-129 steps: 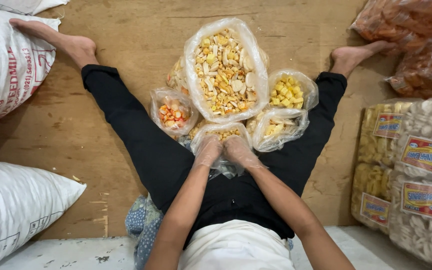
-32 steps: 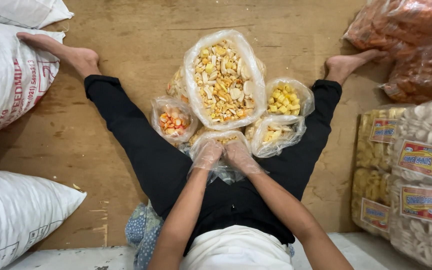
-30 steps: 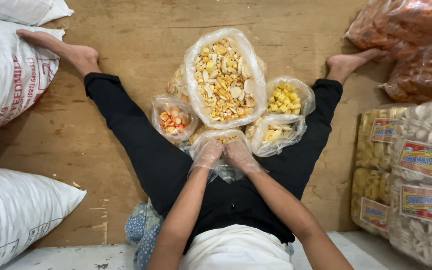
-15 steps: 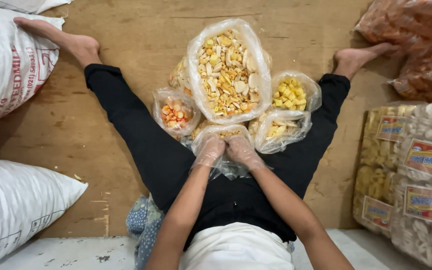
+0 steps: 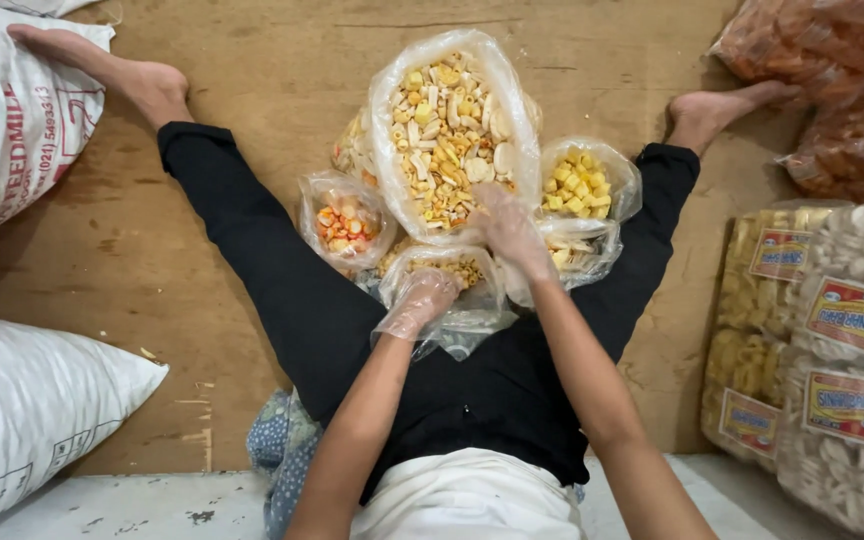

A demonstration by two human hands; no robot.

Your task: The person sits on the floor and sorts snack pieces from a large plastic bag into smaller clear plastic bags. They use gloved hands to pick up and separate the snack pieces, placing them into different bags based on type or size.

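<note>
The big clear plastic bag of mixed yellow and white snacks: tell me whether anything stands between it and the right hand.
Nothing visible does. The right hand, in a thin clear glove, is already at the near rim of the big clear plastic bag of mixed snacks. The left hand grips the small clear bag of snacks just below.

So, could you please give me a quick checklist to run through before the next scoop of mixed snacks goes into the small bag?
1. Left hand grips the small bag by its rim: ok.
2. Small bag mouth open, some snacks inside: ok.
3. Right hand over the near edge of the big mixed bag: ok.
4. Both hands in clear plastic gloves: ok.
5. Right hand already holding snacks: cannot tell.
6. Neighbouring yellow-cube bag upright and open: ok.
</note>
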